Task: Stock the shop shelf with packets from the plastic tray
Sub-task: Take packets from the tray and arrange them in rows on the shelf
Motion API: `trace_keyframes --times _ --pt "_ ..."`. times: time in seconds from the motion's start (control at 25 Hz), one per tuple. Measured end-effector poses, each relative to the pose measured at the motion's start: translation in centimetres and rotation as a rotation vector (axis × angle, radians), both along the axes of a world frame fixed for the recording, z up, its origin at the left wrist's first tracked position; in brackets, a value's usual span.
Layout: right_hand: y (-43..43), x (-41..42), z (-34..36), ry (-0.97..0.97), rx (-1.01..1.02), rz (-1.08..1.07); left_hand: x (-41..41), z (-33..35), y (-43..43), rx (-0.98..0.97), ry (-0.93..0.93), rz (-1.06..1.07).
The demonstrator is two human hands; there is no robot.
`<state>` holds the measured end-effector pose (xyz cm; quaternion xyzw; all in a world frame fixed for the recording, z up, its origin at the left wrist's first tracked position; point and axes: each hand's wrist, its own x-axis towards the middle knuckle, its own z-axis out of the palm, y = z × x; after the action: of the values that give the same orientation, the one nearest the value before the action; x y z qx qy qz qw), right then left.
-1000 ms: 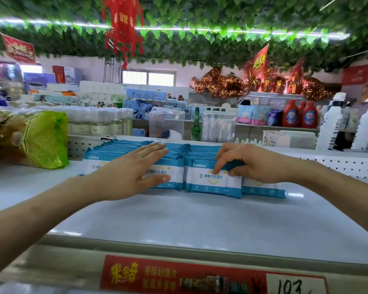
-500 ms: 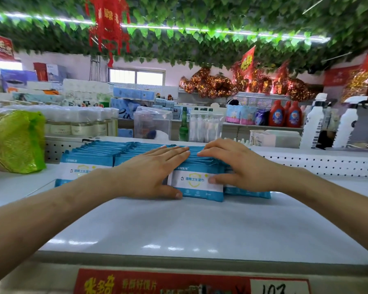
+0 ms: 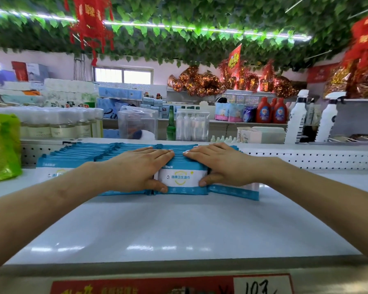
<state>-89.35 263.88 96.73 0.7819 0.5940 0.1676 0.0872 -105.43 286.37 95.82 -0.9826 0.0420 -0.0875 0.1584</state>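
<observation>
Left hand (image 3: pixel 136 168) and right hand (image 3: pixel 223 166) lie flat with fingers straight, fingertips nearly meeting, on top of the middle row of packets (image 3: pixel 182 177). Both thumbs press the front packet's face. The rows stand side by side on the shelf (image 3: pixel 179 230), and a green bag (image 3: pixel 2 149) sits far left.

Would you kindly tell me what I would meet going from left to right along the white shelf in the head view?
Crinkled lime-green plastic bag → left hand → blue-and-white packet between the thumbs → right hand → blue-edged packet at the right end.
</observation>
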Motion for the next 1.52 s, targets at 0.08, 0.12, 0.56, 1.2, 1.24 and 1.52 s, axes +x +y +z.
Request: trace_keyframes --times 0.08,0.12,0.56,1.2,1.24,1.52 --pt "-2.5 -0.1 1.1 0.144 0.077 -0.039 -0.6 0.3 -0.3 0.0 -0.039 -0.014" --pt "-4.1 0.2 1.4 0.197 0.11 -0.071 -0.8 0.5 -0.6 0.008 -0.074 -0.033" --pt "-9.6 5.6 -1.5 0.156 0.044 -0.174 7.3 -2.6 -8.7 0.082 -0.241 -0.24" --pt "-8.9 3.6 -1.6 0.153 0.065 -0.169 7.9 -2.4 -8.0 0.115 -0.291 -0.171" --pt "-8.7 3.6 -1.8 0.156 0.058 -0.178 7.9 -2.3 -7.9 0.105 -0.29 -0.163" --pt "-8.7 2.7 -0.5 0.093 0.066 -0.191 7.2 -1.8 -7.2 0.136 -0.277 -0.15"
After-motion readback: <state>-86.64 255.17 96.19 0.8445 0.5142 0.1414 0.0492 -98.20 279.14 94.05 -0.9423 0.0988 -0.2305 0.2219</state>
